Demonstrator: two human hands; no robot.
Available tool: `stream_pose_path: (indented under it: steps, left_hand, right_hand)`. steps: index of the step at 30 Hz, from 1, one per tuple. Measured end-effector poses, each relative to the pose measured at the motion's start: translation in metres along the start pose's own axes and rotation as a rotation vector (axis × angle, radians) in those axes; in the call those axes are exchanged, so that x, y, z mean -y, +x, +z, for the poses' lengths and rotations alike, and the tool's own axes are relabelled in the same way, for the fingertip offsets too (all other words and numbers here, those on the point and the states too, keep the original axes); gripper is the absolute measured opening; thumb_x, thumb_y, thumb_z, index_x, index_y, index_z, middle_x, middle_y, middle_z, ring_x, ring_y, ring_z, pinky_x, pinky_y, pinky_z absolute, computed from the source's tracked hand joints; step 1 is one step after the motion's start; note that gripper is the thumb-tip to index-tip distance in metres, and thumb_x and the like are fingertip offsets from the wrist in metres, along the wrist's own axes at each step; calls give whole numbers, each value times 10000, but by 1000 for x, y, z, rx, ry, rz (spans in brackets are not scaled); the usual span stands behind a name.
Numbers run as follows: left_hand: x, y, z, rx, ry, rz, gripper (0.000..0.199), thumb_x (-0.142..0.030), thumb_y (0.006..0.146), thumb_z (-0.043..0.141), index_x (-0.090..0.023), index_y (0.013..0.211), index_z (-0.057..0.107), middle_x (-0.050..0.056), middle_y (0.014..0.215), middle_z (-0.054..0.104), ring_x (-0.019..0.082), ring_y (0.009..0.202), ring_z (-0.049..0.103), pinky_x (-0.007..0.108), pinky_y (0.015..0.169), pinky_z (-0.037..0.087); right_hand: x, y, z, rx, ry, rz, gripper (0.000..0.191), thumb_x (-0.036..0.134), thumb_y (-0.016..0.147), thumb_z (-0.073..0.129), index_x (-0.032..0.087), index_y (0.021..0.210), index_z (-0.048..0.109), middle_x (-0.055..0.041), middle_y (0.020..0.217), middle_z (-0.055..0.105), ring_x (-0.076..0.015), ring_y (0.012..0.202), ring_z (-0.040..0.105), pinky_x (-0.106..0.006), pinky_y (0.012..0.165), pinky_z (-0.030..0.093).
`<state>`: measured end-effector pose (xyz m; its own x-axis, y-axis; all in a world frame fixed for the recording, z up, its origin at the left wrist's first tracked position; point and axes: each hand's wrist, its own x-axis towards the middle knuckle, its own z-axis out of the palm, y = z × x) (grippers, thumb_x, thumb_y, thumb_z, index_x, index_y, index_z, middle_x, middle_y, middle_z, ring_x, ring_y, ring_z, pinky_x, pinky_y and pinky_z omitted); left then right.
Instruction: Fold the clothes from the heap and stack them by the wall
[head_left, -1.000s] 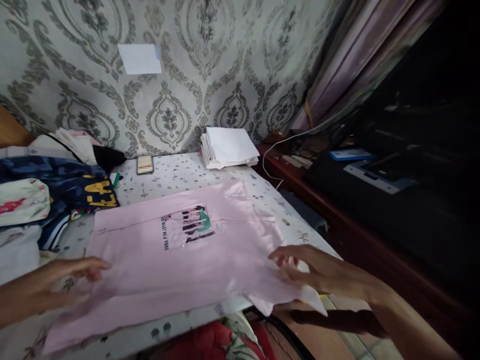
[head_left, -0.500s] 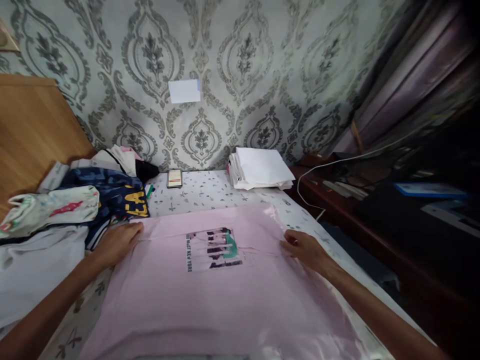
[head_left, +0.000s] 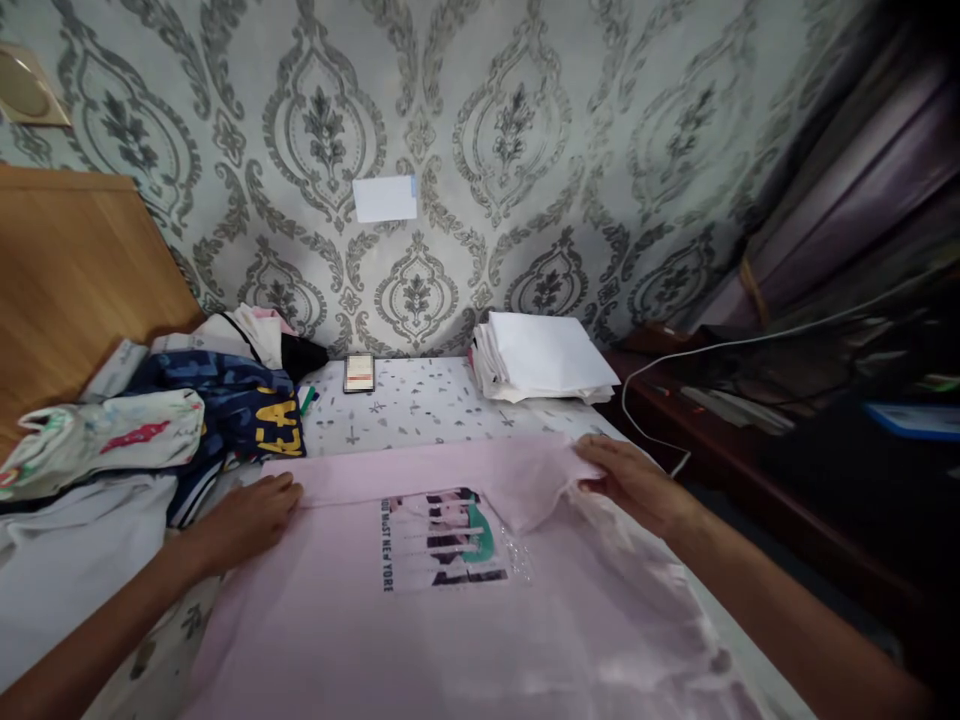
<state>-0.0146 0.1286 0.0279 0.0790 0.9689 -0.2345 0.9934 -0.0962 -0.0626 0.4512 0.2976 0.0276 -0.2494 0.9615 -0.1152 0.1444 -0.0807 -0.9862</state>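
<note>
A pink shirt [head_left: 360, 630] lies spread in front of me, its printed picture and lettering [head_left: 450, 540] turned sideways. Its far edge is folded over in a strip that partly covers the print. My left hand [head_left: 255, 515] is closed on the shirt's left edge near the fold, fingers curled over the cloth. With the fingers of my right hand [head_left: 630, 480] I grip the far right corner, where the fabric is lifted and bunched. Wrinkles and sheer-looking trim run down the right side. The near edge lies outside the view.
Clothes, including a navy garment with yellow letters [head_left: 274, 425] and a white one [head_left: 82, 550], are heaped at left. Stacked white papers [head_left: 551, 355] and a small framed card [head_left: 359, 373] lie by the wall. A cable [head_left: 630, 380] hangs at right beside dark furniture.
My right hand has moved the shirt's right corner away from me and pulled at the fold, bunching it. The left hand keeps its place at the left edge. The view has shifted slightly.
</note>
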Motion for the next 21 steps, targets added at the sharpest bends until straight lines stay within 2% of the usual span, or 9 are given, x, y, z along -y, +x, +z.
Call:
stream_pose_path:
  steps: [3,5,7,9,11,14,16,18,21]
  left_hand:
    - [5,7,-12,15,16,-72,259,-123,868,357,-203,890,602,113,1002,711,264,930,667,353,742,456]
    - [9,12,-29,19,-75,-87,211,-157,866,370,-203,839,574,81,914,703,241,866,650,327,716,429]
    - [11,14,-42,70,-200,-50,161,-211,855,400,-204,833,560,46,865,679,211,815,622,299,692,412]
    - [10,15,-43,143,-261,13,126,-282,824,474,-205,863,565,27,874,665,201,800,605,286,691,415]
    - [8,14,-33,153,-214,51,181,-315,784,536,-205,919,583,45,968,674,225,876,617,303,739,439]
    - [10,15,-10,56,-63,-7,217,-250,831,458,-189,978,607,119,1123,684,284,1024,640,370,830,467]
    - [16,17,-5,13,-28,-61,281,-212,878,377,-189,1017,621,138,1143,699,298,1051,662,386,832,482]
    - [23,22,-13,-35,-24,-121,306,-236,913,354,-205,1053,625,122,1089,723,294,1009,686,369,785,495]
    - [29,32,-42,-143,30,-261,328,-304,966,327,-206,1101,610,100,1009,725,275,888,691,359,729,495]
  right_hand:
    - [3,27,3,-56,213,-46,336,442,618,859,230,682,606,-8,714,627,-172,669,624,-324,618,613]
    - [4,49,6,-83,337,-61,281,354,615,859,231,704,621,-11,755,654,-184,732,646,-336,685,623]
    - [2,71,11,-91,410,-78,226,310,649,821,236,725,622,-20,773,671,-201,780,658,-350,737,618]
    - [-2,88,17,-89,438,-81,197,301,682,783,244,736,602,-25,761,675,-217,800,664,-381,783,610]
    - [-8,101,23,-84,450,-64,209,307,696,764,249,733,567,-23,749,677,-228,803,670,-421,825,598]
    - [-16,112,30,-66,476,-38,250,338,710,749,252,719,514,-9,749,679,-227,803,670,-461,862,571]
    - [-20,116,34,-45,503,-29,280,361,719,744,255,715,485,12,739,665,-217,801,660,-468,871,551]
    - [-21,120,35,-32,521,-34,311,380,725,744,255,715,460,32,739,648,-205,807,649,-467,885,532]
    - [-20,125,35,-44,479,-85,350,421,740,740,252,722,434,41,771,636,-199,845,642,-465,916,506]
